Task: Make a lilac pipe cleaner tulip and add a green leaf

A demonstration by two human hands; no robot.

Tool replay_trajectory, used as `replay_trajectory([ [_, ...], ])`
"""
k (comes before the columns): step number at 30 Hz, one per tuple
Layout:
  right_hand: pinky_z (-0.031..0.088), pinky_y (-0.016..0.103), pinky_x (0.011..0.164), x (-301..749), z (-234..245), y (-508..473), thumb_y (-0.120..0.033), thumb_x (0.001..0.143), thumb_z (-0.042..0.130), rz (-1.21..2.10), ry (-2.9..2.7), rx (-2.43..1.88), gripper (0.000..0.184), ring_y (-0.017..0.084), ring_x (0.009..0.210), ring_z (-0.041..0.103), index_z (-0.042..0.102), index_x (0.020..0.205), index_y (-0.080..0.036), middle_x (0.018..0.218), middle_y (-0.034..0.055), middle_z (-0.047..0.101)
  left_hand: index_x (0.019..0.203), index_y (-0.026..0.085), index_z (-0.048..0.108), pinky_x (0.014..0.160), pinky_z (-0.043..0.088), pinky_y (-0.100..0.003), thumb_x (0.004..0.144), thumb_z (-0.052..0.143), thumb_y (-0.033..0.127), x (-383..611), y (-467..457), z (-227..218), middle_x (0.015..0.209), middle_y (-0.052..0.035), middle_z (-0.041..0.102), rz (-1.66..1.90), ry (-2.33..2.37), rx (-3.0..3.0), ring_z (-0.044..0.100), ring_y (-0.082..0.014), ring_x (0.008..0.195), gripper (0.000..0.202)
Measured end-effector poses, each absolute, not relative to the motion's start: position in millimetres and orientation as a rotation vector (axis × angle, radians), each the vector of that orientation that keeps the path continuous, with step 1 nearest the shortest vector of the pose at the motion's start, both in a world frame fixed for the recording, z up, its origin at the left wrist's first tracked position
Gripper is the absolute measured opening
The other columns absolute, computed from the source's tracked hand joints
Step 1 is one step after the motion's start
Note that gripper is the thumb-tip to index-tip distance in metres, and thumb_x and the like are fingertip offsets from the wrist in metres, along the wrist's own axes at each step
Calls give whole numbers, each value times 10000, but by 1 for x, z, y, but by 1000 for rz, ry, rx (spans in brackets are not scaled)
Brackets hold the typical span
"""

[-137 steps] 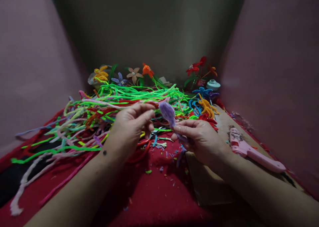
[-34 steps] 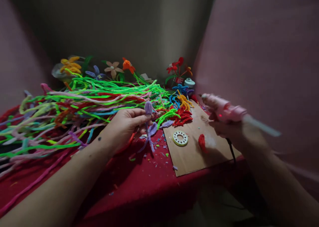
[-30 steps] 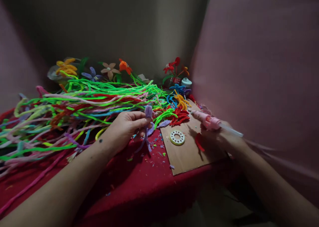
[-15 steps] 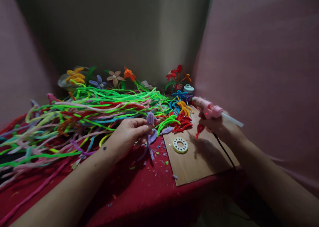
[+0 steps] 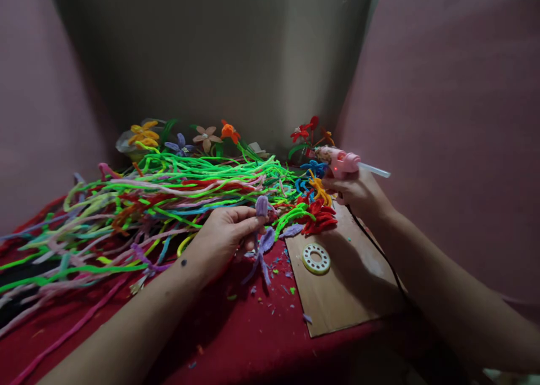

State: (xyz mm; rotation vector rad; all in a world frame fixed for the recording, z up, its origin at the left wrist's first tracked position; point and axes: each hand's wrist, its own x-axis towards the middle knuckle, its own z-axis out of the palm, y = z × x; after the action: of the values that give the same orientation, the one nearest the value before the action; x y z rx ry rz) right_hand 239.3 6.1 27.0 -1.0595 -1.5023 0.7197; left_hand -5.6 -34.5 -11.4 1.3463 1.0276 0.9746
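Between the thumb and fingers of my left hand (image 5: 230,236) is a bent, fuzzy purple pipe cleaner (image 5: 261,206), its folded end pointing up. More purple looped pieces (image 5: 265,244) are just below those fingers, on or above the red cloth; I cannot tell if they are joined to it. My right hand (image 5: 360,193) is wrapped round a pink glue gun (image 5: 343,162), raised above the board. Its nozzle points left, a small red light glows on its side, and a clear glue stick (image 5: 374,170) sticks out of the back. A black cord hangs from its handle.
A heap of colourful pipe cleaners (image 5: 202,174) covers the left and back of the red cloth (image 5: 248,340). On the wooden board (image 5: 337,295) lies a white ring with holes (image 5: 316,259). Red pieces (image 5: 323,217) lie at the board's far edge. Finished-looking flowers (image 5: 144,133) stand behind.
The glue gun in my right hand has moved up and left, nearer my left hand. A red piece seen below the right hand no longer shows there. The view has shifted slightly.
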Motion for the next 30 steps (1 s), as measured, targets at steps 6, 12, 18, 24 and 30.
replay_trajectory([
  [6, 449, 188, 480, 206, 39, -18, -205, 641, 689, 1291, -1065, -827, 164, 67, 544, 518, 595, 761, -143, 700, -9, 566, 785, 137, 659, 352, 235, -154, 729, 656, 340, -9, -36, 0, 483, 24, 553, 1165, 1047, 1226, 371, -38, 350, 210],
  [12, 429, 227, 433, 186, 2, -32, -303, 739, 628, 1192, -1296, -801, 166, 104, 512, 505, 594, 854, -189, 650, -10, 558, 767, 126, 656, 376, 269, -152, 750, 627, 309, -14, -33, -2, 443, 29, 523, 1215, 1006, 1200, 390, -42, 362, 186],
  [18, 394, 265, 413, 187, -17, -48, -393, 727, 641, 992, -1548, -1025, 172, 152, 528, 500, 603, 773, -231, 628, 23, 576, 832, 137, 658, 363, 255, -160, 752, 625, 329, -13, -28, -11, 545, 19, 568, 1205, 943, 1182, 372, -28, 358, 210],
  [24, 378, 271, 381, 192, -22, -49, -388, 703, 647, 981, -1572, -1055, 171, 162, 536, 496, 601, 747, -230, 654, 36, 586, 741, 140, 624, 326, 187, -163, 728, 649, 383, -12, -28, -15, 522, 33, 516, 1145, 940, 1117, 336, -22, 335, 244],
  [30, 400, 286, 390, 196, -30, -49, -394, 734, 634, 966, -1608, -1102, 164, 158, 512, 500, 615, 753, -232, 645, 31, 586, 747, 149, 612, 356, 215, -155, 734, 650, 366, -11, -27, -19, 520, 43, 500, 1128, 952, 1117, 377, -28, 372, 222],
])
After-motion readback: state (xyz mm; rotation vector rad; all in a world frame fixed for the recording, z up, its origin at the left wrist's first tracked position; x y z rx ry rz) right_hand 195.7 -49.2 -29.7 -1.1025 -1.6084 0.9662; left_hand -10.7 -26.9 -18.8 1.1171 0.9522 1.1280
